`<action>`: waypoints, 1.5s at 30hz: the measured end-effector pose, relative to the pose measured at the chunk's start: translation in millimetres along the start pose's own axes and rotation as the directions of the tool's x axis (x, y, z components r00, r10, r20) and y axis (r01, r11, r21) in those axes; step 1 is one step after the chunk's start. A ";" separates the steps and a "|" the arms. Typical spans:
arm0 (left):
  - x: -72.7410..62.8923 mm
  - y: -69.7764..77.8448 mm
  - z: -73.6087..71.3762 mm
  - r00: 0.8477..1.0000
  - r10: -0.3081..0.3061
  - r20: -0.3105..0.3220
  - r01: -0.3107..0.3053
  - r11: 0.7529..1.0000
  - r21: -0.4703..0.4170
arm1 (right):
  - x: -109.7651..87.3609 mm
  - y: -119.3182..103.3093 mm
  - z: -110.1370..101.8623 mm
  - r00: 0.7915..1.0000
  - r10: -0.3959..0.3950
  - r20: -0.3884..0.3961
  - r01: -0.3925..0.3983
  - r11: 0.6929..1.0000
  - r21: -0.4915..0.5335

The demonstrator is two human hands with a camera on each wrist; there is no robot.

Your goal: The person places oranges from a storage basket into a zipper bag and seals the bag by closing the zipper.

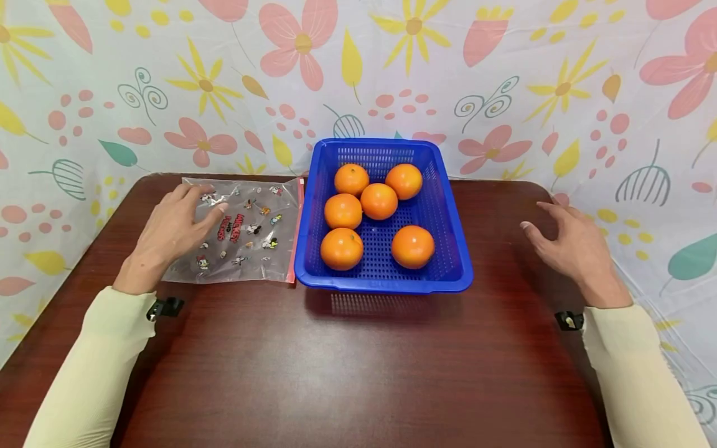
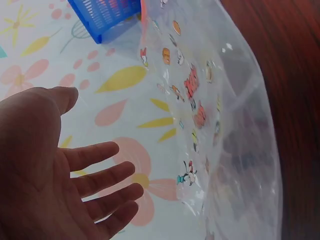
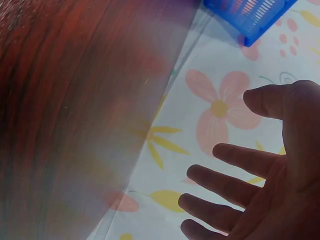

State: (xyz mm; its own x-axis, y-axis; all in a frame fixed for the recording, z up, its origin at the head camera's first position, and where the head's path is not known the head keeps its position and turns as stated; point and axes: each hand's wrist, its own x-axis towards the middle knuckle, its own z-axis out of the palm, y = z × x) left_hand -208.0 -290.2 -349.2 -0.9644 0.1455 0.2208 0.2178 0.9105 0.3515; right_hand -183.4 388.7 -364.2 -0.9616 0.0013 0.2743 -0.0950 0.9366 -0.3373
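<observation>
A clear zip bag (image 1: pixel 254 239) with cartoon prints and a red seal strip lies flat to the left of a blue plastic basket (image 1: pixel 383 285). Several oranges (image 1: pixel 379 201) sit inside the basket, most of them grouped on its left and far side. My left hand (image 1: pixel 176 224) hovers over the left part of the bag, fingers relaxed and nothing in them. In the left wrist view the bag (image 2: pixel 230 125) spreads beside that hand's fingers (image 2: pixel 107 177). Over the table's right side my right hand (image 1: pixel 574 246) is held with loose fingers (image 3: pixel 235 175), apart from the basket.
A dark wooden table (image 1: pixel 358 373) carries everything. Behind it and along both sides hangs a white cloth (image 1: pixel 358 81) printed with flowers and leaves. The basket's far rim stands close to this cloth. Each wrist wears a small black camera (image 1: pixel 165 308).
</observation>
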 end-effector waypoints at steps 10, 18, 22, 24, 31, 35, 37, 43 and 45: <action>-1.5 13.1 -0.5 0.999 0.001 0.052 0.000 1.000 -0.019 | -1.3 -6.1 -2.4 1.000 -0.007 -0.009 0.007 1.000 0.007; -3.4 22.2 3.1 0.997 0.052 0.052 -0.051 0.999 -0.007 | -2.4 -13.1 -4.6 0.999 -0.036 -0.019 0.036 0.999 0.016; -4.7 27.6 5.5 0.996 0.078 0.054 -0.078 0.997 0.003 | -2.8 -16.2 -5.9 0.999 -0.046 -0.023 0.047 0.999 0.020; -5.1 30.9 6.9 0.994 0.087 0.060 -0.087 0.996 0.002 | -2.9 -18.1 -6.7 0.999 -0.047 -0.023 0.048 0.999 0.021; -7.0 45.1 14.2 0.990 0.106 0.092 -0.104 0.994 -0.018 | -3.9 -23.7 -9.0 0.998 -0.060 -0.036 0.061 0.998 0.019; -8.7 51.7 18.2 0.985 0.128 0.112 -0.126 0.992 -0.030 | -4.0 -26.6 -9.8 0.997 -0.068 -0.041 0.068 0.998 0.014; -9.2 54.7 20.7 0.981 0.155 0.115 -0.151 0.988 -0.040 | -4.5 -28.1 -10.3 0.997 -0.070 -0.042 0.071 0.997 0.013; -10.9 62.5 30.9 0.965 0.240 0.109 -0.235 0.970 -0.062 | -6.3 -33.2 -12.7 0.997 -0.067 -0.040 0.067 0.998 0.007; -11.8 64.8 33.9 0.960 0.256 0.117 -0.250 0.966 -0.066 | -6.7 -35.7 -13.7 0.997 -0.068 -0.041 0.068 0.998 0.006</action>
State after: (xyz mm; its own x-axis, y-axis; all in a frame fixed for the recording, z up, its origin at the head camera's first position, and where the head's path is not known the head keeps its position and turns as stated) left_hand -187.6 -219.9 -359.9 -0.8873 0.4176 0.1958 0.4610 0.8178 0.3447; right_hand -170.1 360.1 -341.7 -0.9417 -0.0476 0.3331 -0.1615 0.9325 -0.3231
